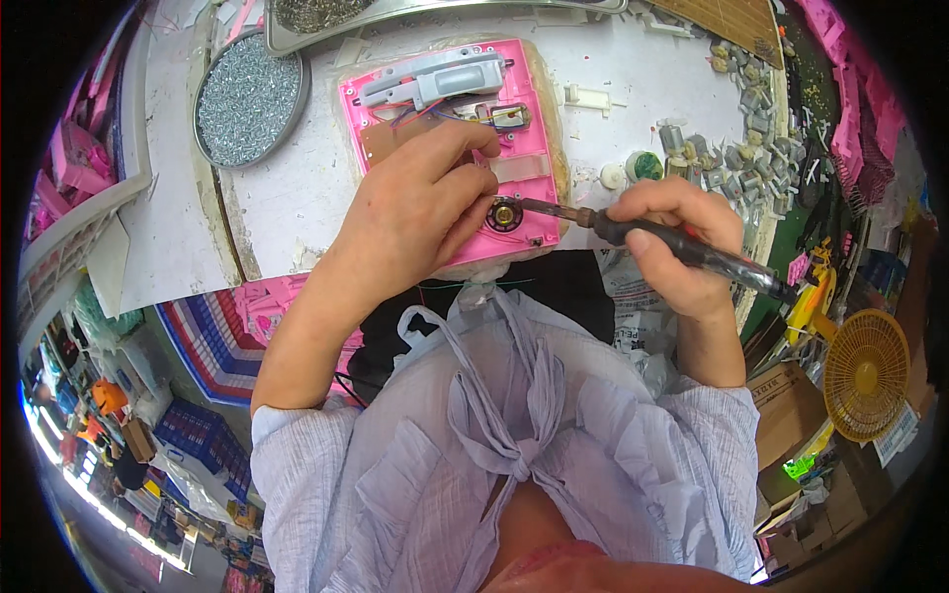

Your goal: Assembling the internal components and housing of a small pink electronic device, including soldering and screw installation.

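Observation:
A pink plastic housing (525,89) lies on the table, its inside facing up. A grey plastic part (435,81), thin wires and a small motor (508,117) sit in its far half. Toward its near edge is a round black speaker (504,215). In my right hand (682,242) I hold a soldering iron (697,255) by its dark handle, its tip against the speaker's far edge. My left hand (420,208) rests over the housing, fingers bent together beside the speaker; what they pinch is hidden. A brown circuit board (381,141) shows partly beyond that hand.
At the left stands a round metal tray (203,124) full of screws, with a larger metal tray (415,14) at the far edge. Many small motors (746,148) are heaped at the right, near a green-topped small container (647,165). A yellow fan (866,374) stands at the lower right.

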